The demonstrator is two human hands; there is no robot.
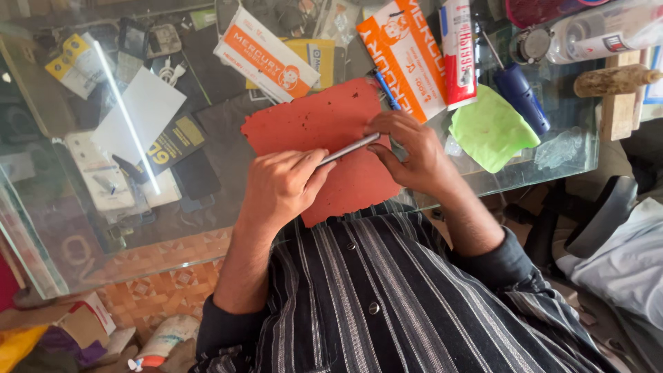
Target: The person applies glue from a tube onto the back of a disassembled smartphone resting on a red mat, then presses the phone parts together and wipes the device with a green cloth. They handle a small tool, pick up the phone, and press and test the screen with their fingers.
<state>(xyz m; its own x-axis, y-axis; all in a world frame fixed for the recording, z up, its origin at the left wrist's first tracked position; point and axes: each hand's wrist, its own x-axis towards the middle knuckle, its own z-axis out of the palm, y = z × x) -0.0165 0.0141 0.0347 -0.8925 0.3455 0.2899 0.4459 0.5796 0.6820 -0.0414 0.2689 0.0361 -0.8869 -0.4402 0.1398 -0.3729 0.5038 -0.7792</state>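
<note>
1. Head view, nearest part: a dark shirt with grey stripes (387, 290) fills the bottom of the picture, and both forearms go out from it over the edge of a glass counter (207, 235).
2. The left hand (280, 186) is closed around a thin silver tool (349, 148). The fingers are wrapped on its lower end, and the tool points up and to the right, toward the other hand.
3. The right hand (414, 155) is curled over the far tip of the tool, with thumb and fingers bent close together. What the fingers pinch is hidden, so I cannot tell if this hand holds something.
4. Both hands are above a red mat with rough edges (311, 128). It lies flat on the glass, and its near corner goes a little over the counter edge. Small dark specks are on it.
5. Just right of the mat lies a crumpled green cloth (490, 131), and beside this a blue-handled screwdriver (521, 97).
6. Behind the mat lies an orange and white box (266, 59). A second box of the same colours (407, 55) touches a red and white tube (458, 52).
7. To the left a white card (141, 114) lies on the glass, with small packages seen below in the showcase.
8. Far right stand a wooden block (617, 103) and a clear plastic bottle lying on its side (601, 31).
</note>
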